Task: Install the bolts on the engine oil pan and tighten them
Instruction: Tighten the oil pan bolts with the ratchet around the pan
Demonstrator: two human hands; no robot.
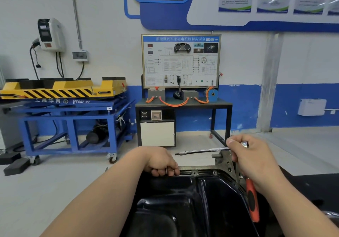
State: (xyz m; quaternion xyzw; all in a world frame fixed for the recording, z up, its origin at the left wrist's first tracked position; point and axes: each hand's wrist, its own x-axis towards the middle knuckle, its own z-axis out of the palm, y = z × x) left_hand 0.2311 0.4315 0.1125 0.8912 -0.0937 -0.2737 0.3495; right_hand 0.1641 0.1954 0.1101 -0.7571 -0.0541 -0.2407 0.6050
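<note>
Head view: the black pan (pixel 211 191) lies nearest the camera. At the pan's far rim the left hand (pixel 161 163) pinches a small bolt (pixel 166 170). Over the pan's right rim the right hand (pixel 253 161) grips a ratchet (pixel 252 202), its extension (pixel 201 151) pointing left.

**Materials and finishes: oil pan and tools**

Oil pan (pixel 183 205): black, smooth, high gloss, mirror-like highlights.
Flange (pixel 203 173): bare grey metal, matt.
Engine block (pixel 224 161): rough cast metal, dull grey.
Extension bar (pixel 201 151): bright polished metal, knurled band.
Ratchet wrench (pixel 252 200): matt orange-and-black moulded grip.
Bolt (pixel 166 170): dark, seemingly metal; finish too small to judge.
</note>
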